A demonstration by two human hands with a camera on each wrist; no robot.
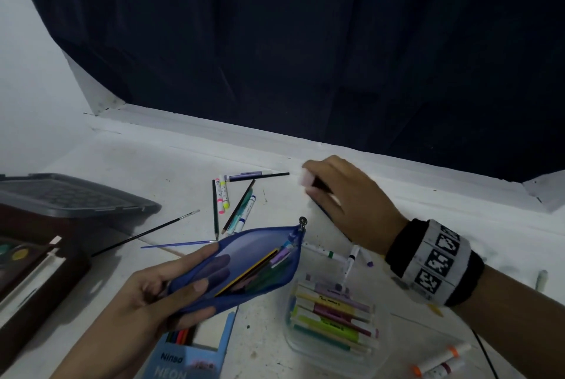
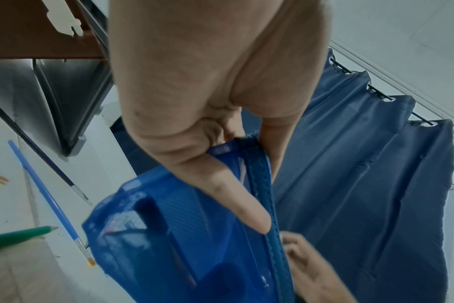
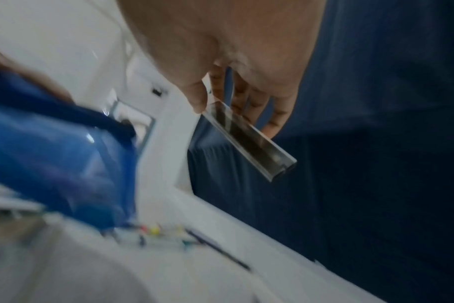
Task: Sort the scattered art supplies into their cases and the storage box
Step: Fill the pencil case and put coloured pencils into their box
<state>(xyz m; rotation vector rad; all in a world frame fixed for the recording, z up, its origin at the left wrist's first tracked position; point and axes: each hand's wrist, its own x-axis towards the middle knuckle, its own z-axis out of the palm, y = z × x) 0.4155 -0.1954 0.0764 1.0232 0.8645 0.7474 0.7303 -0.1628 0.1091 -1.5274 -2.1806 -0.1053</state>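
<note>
our left hand [image 1: 146,296] grips the open blue mesh zip pouch [image 1: 244,265] above the white table [image 1: 171,158]. our right hand [image 1: 345,198] pinches a clear plastic tube [image 3: 249,139], fingers curled round it.

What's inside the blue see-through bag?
The blue mesh pouch, held by the left hand, shows a yellow-and-black pencil plus purple and green markers near the zipper. Anything under them, or behind the fingers, is hidden.

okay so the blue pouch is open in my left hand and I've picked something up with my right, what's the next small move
Probably bring the right hand back and slip the clear tube it pinches into the blue mesh pouch: the left hand holds its unzipped mouth open.
</note>
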